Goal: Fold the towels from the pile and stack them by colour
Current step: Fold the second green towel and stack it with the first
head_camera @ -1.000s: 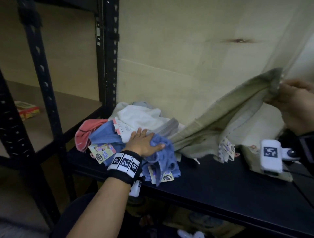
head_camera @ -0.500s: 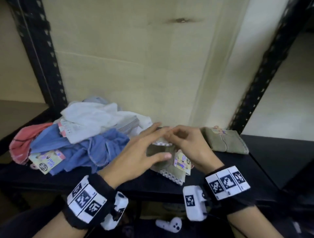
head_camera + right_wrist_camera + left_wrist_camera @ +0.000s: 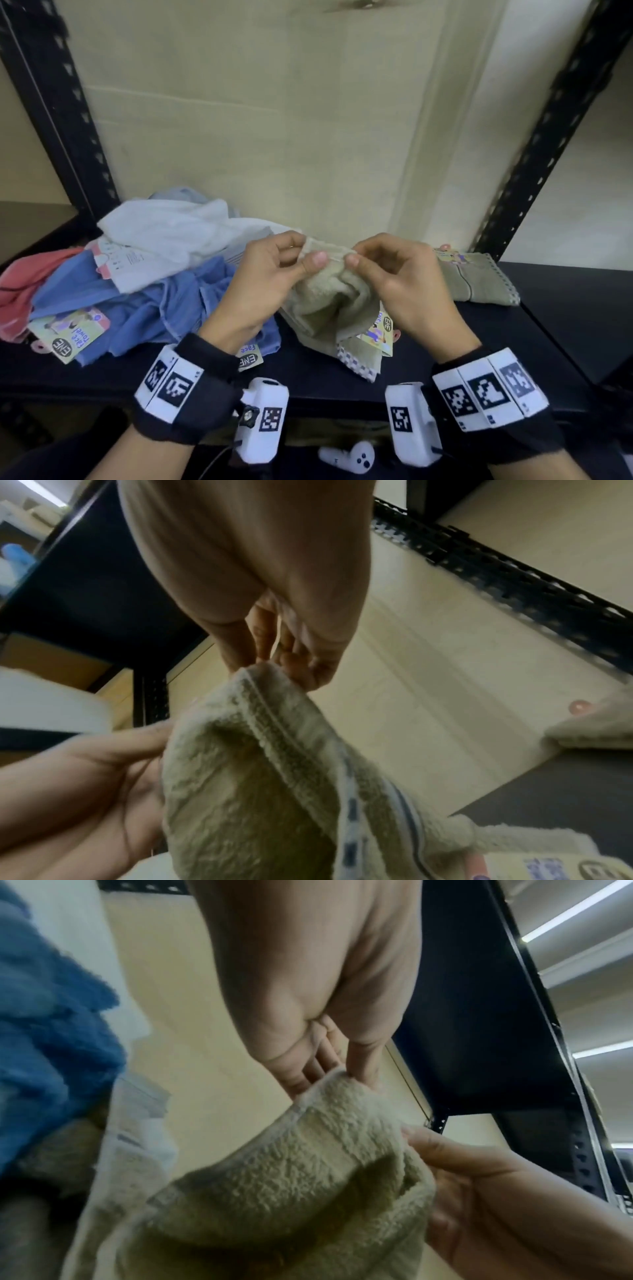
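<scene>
Both hands up front are on the beige towel (image 3: 330, 301) over the black shelf (image 3: 565, 329): left hand (image 3: 263, 291) and right hand (image 3: 400, 287) each pinch its top hem. I'd slide out to the corners before folding. Farther back sit the unfolded pile (image 3: 137, 267) and a folded beige towel (image 3: 479, 281).

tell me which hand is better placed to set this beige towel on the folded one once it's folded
Right, probably. The folded beige towel lies on the shelf just past the right hand, while the left hand sits on the pile's side. Both hands now pinch the top edge of the held towel.
</scene>
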